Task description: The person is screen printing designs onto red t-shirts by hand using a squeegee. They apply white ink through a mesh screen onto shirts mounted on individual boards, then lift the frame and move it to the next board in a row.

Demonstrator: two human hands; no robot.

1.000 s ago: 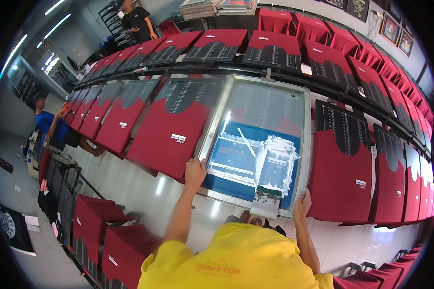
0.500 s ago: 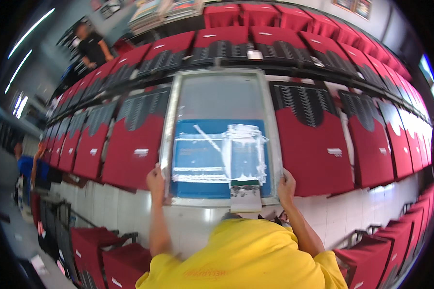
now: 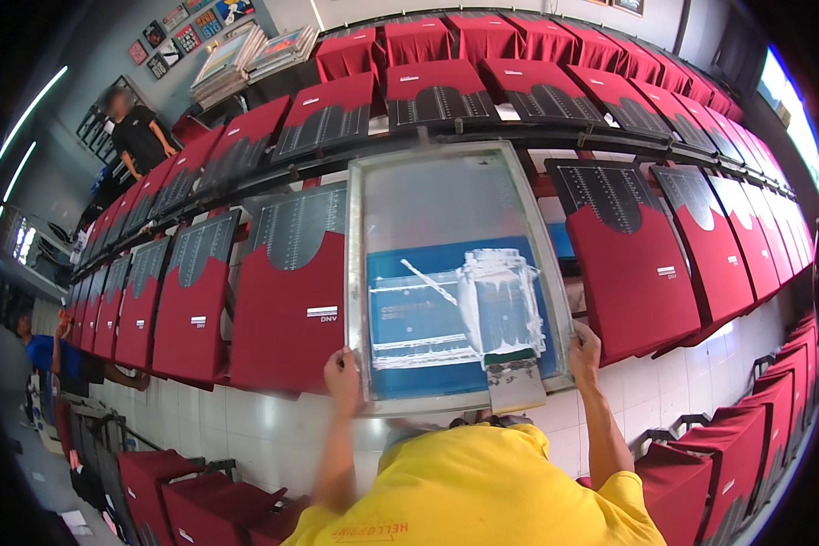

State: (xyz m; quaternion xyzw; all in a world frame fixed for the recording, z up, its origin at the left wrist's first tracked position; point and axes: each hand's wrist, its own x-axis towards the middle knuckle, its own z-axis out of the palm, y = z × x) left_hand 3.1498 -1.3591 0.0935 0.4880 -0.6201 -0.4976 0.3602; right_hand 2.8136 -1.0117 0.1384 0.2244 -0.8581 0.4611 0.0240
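A screen printing frame (image 3: 358, 273) with a pale metal border stands in front of me, slightly tilted. Its mesh carries a blue stencil area (image 3: 419, 314), smeared with thick white ink (image 3: 491, 296). My left hand (image 3: 341, 375) is closed on the lower left side of the border. On the lower right side, my right hand (image 3: 584, 350) grips the border with bent fingers. Between them a squeegee (image 3: 517, 384), with a green blade edge and an ink-stained pale handle, leans on the mesh at the near edge, touched by neither hand.
Dark red shirts on black boards flank the frame, one at left (image 3: 291, 309) and one at right (image 3: 637, 278). Behind runs a rail (image 3: 318, 164) with another row of boards. More red-covered boards (image 3: 664, 491) stand behind me. A person in black (image 3: 141, 136) stands far left.
My view has turned, so the frame appears farther right, lower and more tilted. Both hands have stayed on its sides, and the squeegee still rests on the mesh.
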